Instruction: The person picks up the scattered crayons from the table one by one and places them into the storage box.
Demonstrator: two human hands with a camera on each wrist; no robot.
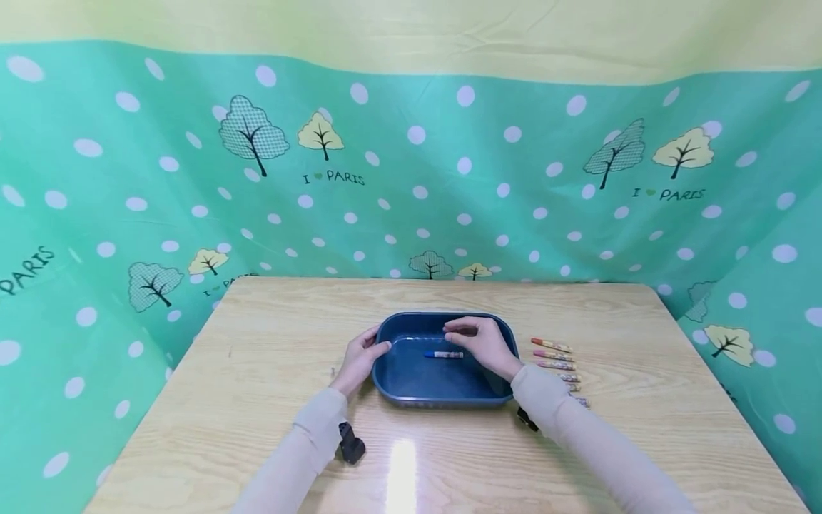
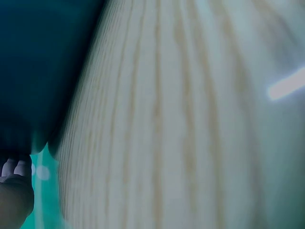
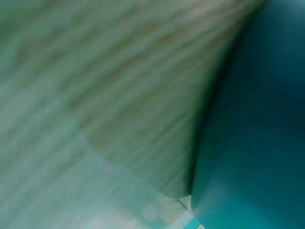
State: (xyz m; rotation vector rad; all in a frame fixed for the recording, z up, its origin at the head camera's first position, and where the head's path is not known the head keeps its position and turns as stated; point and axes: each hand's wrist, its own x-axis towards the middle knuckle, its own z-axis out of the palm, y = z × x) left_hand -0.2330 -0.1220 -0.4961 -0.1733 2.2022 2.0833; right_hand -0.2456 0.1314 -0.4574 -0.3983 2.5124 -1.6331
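Note:
A dark blue plastic basin with rounded corners sits on the table. One crayon with a blue tip and a printed wrapper lies on its floor. My left hand grips the basin's left rim, thumb over the inside and fingers outside. In the left wrist view, curled fingers show beside the dark basin wall. Over the basin's right half is my right hand, its fingers bent above and just right of the crayon, with nothing visible between them. The right wrist view shows only the basin's side and the table.
Several crayons in printed wrappers lie in a column right of the basin, the nearest partly behind the right sleeve. The wood-grain table ends at a green dotted curtain at the back and sides.

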